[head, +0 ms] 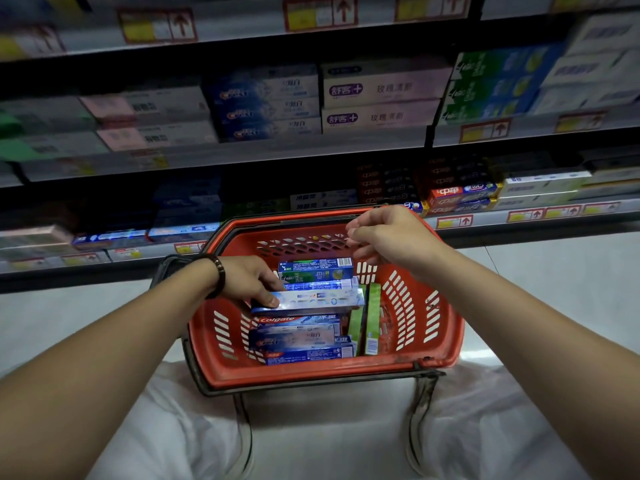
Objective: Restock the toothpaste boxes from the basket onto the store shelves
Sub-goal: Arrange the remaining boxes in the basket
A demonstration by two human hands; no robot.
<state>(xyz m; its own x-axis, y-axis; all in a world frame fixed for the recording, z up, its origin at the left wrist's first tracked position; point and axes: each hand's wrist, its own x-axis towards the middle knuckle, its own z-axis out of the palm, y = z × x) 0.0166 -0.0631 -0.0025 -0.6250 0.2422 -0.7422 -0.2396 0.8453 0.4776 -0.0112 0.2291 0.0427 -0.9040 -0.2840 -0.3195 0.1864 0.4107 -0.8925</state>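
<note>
Stocked store shelves stand behind the red basket of toothpaste boxes. I judge the lift should stay level, clear of neighbouring boxes. My left hand pinches the top pale-blue box at its left end. My right hand hovers loosely curled and empty over the far rim.
</note>
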